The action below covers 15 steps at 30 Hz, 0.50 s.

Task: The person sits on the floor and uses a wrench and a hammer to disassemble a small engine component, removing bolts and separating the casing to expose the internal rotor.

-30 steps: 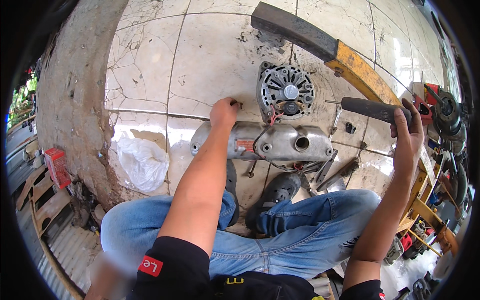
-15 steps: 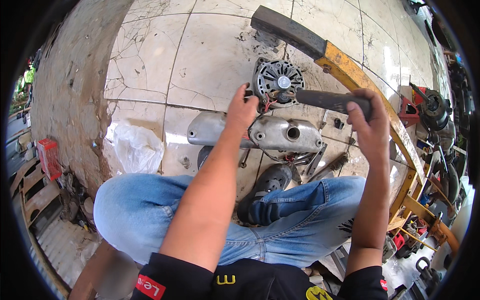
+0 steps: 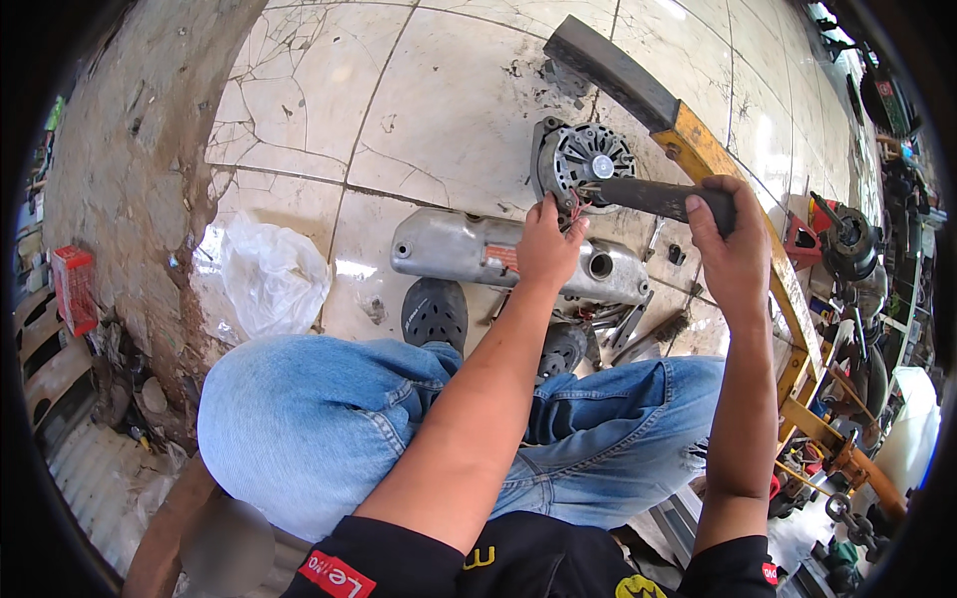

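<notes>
Cracked cream floor tiles (image 3: 419, 120) fill most of the view, with the person's blue-jeans knees (image 3: 329, 419) at the bottom; a long yellow steel beam with a dark grey end (image 3: 688, 140) runs diagonally down the right side; in front of the knees lies a long silver cast-metal engine cover with a round hole (image 3: 478, 249), flat on the tiles; a crumpled white plastic bag (image 3: 264, 274) sits well off to its left, next to the rough concrete wall; just beyond the cover's right end is the round grey alternator with its finned face up (image 3: 583, 159), resting on the tile right beside the beam; the right hand (image 3: 723, 239) is wrapped tight around the handle of a dark, grimy bar-shaped tool (image 3: 648, 196), whose far end touches the alternator's lower edge; the left hand (image 3: 548, 244) rests over the cover with its fingertips (image 3: 550, 204) up against the alternator's bottom edge, pinching something there; can't tell exactly what, too small.
</notes>
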### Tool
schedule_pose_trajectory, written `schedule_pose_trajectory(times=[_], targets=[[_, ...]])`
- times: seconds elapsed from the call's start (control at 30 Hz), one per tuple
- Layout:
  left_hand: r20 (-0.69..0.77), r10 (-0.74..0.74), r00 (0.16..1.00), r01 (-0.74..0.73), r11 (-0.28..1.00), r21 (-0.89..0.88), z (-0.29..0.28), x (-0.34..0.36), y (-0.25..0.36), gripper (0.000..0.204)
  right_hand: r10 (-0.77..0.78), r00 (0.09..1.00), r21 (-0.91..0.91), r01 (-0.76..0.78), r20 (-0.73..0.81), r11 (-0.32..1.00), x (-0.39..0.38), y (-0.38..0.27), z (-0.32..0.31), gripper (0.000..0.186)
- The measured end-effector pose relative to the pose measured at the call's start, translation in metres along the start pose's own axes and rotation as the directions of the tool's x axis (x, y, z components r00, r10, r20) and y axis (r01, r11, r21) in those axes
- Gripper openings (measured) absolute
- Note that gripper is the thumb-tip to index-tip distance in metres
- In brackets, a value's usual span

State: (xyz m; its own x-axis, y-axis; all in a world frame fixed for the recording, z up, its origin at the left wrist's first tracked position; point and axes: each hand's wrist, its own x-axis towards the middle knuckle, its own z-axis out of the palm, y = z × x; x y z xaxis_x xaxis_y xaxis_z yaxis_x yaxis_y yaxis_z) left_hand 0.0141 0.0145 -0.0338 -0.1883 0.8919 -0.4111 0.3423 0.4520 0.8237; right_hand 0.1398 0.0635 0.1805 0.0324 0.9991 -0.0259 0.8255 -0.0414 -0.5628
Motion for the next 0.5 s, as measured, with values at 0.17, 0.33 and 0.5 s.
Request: schedule_pose_trajectory(times=[0.17,0.33,0.5], targets=[[-0.017,0.01,1.0,-0.011,1.0,-0.02,0.001,0.002,-0.006,0.067,0.028,1.0,-0.022,-0.028,-0.007,0.999,0.002,-0.006,-0.001,0.031],[-0.038,0.024,0.999,-0.025,0.999,-0.032,0.003,0.003,-0.006,0.066,0.006,1.0,-0.057,-0.007,-0.02,0.998,0.001,-0.008,-0.002,0.032],[-0.015,-0.056,0.998,0.052,0.982,-0.181,0.0,0.008,-0.005,0.071,-0.071,0.996,-0.256,0.08,0.046,0.963,0.004,-0.036,-0.001,0.034]])
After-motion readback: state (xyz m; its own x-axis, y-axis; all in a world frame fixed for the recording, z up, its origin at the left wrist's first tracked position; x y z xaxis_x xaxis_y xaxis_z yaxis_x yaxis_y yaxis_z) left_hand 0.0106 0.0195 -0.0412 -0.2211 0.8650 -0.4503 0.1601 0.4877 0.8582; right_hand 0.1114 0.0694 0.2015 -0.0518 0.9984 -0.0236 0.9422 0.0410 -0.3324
